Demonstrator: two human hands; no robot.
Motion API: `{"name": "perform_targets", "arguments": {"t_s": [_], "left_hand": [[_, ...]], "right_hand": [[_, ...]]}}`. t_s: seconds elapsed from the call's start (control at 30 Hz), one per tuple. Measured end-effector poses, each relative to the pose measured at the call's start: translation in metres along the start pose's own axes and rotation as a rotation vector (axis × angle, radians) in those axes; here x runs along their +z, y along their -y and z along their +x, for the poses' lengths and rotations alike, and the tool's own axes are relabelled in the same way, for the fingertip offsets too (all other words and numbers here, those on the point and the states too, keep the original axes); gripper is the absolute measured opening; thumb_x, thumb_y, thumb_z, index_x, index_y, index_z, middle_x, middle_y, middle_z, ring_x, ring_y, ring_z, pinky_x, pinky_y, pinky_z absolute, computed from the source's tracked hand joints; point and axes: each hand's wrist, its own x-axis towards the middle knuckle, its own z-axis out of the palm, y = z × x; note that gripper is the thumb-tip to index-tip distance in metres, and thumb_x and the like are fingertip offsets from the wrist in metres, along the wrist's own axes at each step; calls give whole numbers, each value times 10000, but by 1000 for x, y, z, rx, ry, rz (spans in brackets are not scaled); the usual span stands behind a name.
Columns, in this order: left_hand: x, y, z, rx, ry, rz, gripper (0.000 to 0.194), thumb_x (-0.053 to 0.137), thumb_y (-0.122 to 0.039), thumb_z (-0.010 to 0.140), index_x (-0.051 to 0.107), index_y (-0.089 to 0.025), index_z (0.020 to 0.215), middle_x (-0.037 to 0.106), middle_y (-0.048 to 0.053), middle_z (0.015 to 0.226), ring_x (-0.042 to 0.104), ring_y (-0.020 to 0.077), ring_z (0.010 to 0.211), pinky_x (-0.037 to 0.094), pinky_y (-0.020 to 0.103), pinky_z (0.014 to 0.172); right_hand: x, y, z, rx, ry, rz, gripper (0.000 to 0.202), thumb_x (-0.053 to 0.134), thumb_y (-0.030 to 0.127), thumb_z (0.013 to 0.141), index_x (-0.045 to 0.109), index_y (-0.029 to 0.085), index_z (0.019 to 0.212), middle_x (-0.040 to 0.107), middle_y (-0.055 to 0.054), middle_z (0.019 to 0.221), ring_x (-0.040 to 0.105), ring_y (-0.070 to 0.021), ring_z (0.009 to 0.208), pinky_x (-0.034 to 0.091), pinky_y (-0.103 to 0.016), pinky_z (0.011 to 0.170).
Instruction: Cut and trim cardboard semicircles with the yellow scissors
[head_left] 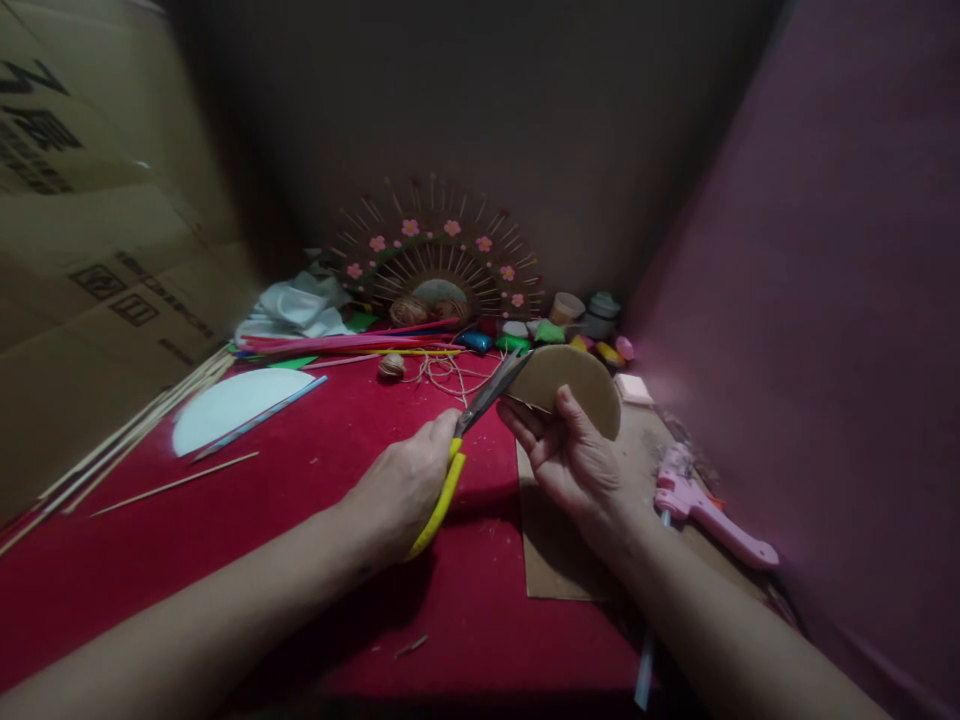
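Scissors (pixel 457 462) fill the curled left hand (pixel 401 485).

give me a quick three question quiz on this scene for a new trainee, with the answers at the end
1. Multiple choice: which thing does the left hand hold?
A) a paintbrush
B) yellow-handled scissors
C) a ball of twine

2. True or false: the brown curved piece held in the right hand is to the left of the pink glue gun.

3. Fill in the blank: the flowers on the fan-shaped ornament at the back are ____ in colour.

Key: 1. B; 2. True; 3. pink
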Motion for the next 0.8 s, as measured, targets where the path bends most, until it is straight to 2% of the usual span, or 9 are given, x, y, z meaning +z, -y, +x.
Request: {"name": "perform_targets", "arguments": {"t_s": [0.13, 0.27, 0.5, 0.67, 0.8], "left_hand": [[-1, 0, -1, -37, 38, 36, 291, 310, -171, 835, 411, -110, 1101, 594, 106, 834, 622, 219, 740, 473, 339, 666], [-2, 0, -2, -45, 31, 50, 242, 286, -209, 862, 417, -132, 1051, 569, 56, 731, 558, 174, 568, 424, 293, 555], [-3, -2, -4, -54, 17, 37, 187, 312, -233, 861, 423, -158, 992, 518, -3, 614, 479, 136, 459, 345, 247, 466], [-2, 2, -5, -69, 29, 25, 154, 380, -185, 810, 431, -168, 955, 500, -27, 551, 470, 136, 419, 305, 240, 435], [0, 14, -2, -48, -97, -57, 159, 420, -207, 807, 477, -200, 955, 523, -33, 555, 507, 144, 445, 352, 245, 450]], "right_hand": [[0, 0, 0, -5, 5, -15, 123, 675, 230, 738, 604, 199, 833, 732, -49, 857, 616, -228, 1065, 390, -519, 998], [-1, 1, 1, 0, 13, -27, 132, 669, 227, 741, 613, 191, 856, 731, -52, 836, 623, -236, 1051, 390, -529, 995], [-3, 0, 2, -4, 15, -50, 110, 649, 236, 759, 620, 187, 853, 731, -62, 862, 626, -230, 1045, 377, -529, 1005], [-2, 0, 2, -14, 11, -31, 143, 647, 223, 759, 617, 189, 895, 733, -48, 864, 630, -224, 1037, 387, -525, 1000], [-4, 1, 2, -12, 34, -34, 153, 659, 226, 746, 615, 192, 889, 735, -49, 867, 637, -233, 1023, 389, -535, 993]]}}
